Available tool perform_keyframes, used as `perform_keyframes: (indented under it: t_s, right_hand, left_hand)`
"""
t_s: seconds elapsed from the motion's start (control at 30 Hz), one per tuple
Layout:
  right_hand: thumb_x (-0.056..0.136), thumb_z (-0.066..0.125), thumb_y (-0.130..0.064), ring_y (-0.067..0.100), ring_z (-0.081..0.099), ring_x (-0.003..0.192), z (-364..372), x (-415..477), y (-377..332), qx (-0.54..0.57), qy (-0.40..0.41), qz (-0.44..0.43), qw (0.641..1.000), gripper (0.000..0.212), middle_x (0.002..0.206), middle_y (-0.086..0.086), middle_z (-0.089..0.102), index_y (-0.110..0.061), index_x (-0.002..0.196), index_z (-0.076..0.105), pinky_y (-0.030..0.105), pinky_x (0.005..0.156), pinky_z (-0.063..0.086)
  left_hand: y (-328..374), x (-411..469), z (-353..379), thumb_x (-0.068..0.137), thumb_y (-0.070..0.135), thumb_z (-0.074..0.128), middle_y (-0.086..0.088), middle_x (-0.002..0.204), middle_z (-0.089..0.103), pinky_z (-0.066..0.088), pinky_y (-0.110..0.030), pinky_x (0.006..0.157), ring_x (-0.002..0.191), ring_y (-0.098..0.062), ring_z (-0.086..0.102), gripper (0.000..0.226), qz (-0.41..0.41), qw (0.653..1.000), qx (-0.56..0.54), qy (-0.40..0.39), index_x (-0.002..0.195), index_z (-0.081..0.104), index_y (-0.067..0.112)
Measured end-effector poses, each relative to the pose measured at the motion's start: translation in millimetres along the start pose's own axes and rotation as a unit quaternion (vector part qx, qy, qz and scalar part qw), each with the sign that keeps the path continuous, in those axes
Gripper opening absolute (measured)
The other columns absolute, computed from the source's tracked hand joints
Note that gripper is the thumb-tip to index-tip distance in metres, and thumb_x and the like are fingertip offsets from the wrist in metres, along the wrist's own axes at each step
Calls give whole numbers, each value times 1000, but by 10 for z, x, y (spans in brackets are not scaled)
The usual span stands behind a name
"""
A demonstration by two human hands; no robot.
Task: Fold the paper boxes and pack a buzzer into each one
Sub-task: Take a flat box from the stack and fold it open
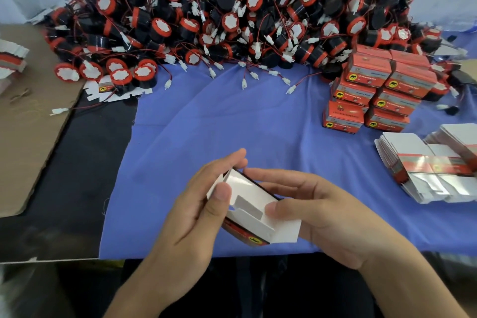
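A half-folded paper box [251, 205], white inside and red outside, sits between my two hands above the near edge of the blue cloth [232, 121]. My left hand [196, 212] grips its left end, thumb on the white flap. My right hand [317, 212] holds its right side, thumb pressing a white flap and fingers behind the box. A big heap of black-and-red buzzers [232, 13] with red wires and white plugs fills the far side of the table. No buzzer is in the box as far as I can see.
Several closed red boxes [379, 93] are stacked at the right. Flat unfolded box blanks [428, 170] lie in piles at the right edge. Brown cardboard [28, 121] covers the left, with more blanks [11, 59] at the far left.
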State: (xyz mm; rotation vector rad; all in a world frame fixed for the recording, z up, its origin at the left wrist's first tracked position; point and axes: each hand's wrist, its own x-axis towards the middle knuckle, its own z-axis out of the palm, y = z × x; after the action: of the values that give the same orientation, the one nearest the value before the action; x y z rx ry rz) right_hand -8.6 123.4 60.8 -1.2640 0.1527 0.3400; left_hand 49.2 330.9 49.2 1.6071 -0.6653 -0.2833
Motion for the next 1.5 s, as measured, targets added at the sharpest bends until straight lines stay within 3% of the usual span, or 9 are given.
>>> perform_keyframes:
  t_s: [0.17,0.27,0.6,0.73,0.83,1.03,1.3,1.4,1.5]
  right_hand:
    - [85,64,-4,28,68,120,-12,-7,12,-56,50,-26,997,48,128,2,73,-31,124,74,46,100,57]
    - [85,63,-4,17,69,118,3,-36,-28,-78,59,-43,994,47,125,-3,74,-34,120,76,31,94,58]
    - [94,64,-37,18,64,125,89,-132,6,-22,113,-119,986,32,128,2,72,-27,122,75,33,93,58]
    - [87,73,-28,12,59,131,136,-139,88,-35,124,-162,978,38,132,-2,69,-27,125,72,25,101,52]
    - [84,76,-28,1,53,135,180,-124,136,-58,142,-163,975,41,135,-11,67,-36,124,71,12,97,47]
    - [80,72,-30,17,55,137,164,-103,175,19,142,-162,976,49,136,0,67,-25,129,70,42,118,38]
    - [90,59,6,19,67,118,257,-21,249,9,169,-260,951,32,127,5,73,-19,108,57,27,85,56]
    - [92,61,3,14,53,139,252,-11,300,-126,204,-311,919,23,107,6,74,-19,94,56,22,91,51]
    - [100,66,-30,15,43,147,232,-72,299,-249,169,-301,905,10,128,-8,70,-24,107,68,20,104,46]
  left_hand:
    - [-3,0,-9,97,69,50,6,152,51,42,-21,109,143,-19,47,59,17,999,2,-50,149,48,40]
    - [-49,38,-45,84,84,53,4,149,57,40,-34,116,143,-19,48,73,-8,996,-86,-36,144,55,43]
    - [-105,128,-75,86,30,75,-1,122,74,53,-37,98,114,-19,69,31,-106,974,-188,73,116,76,25]
    - [-109,127,-88,88,16,74,-5,111,76,61,-28,84,102,-20,72,24,-144,956,-241,82,112,77,20]
    - [-110,109,-56,85,24,77,-4,108,76,59,-34,91,102,-21,71,25,-119,964,-204,123,110,77,21]
    - [7,68,-18,88,19,76,8,116,76,52,-13,84,110,-9,70,12,-13,987,-64,148,92,79,30]
    - [53,24,124,91,14,72,9,120,73,50,-16,97,124,-15,65,22,76,985,-12,152,105,78,29]
    - [26,8,217,92,14,69,10,122,72,49,-19,100,126,-16,64,29,77,980,-26,184,110,78,34]
    - [-16,0,253,89,20,71,6,114,75,52,-39,103,114,-16,69,25,1,954,-168,249,108,80,34]
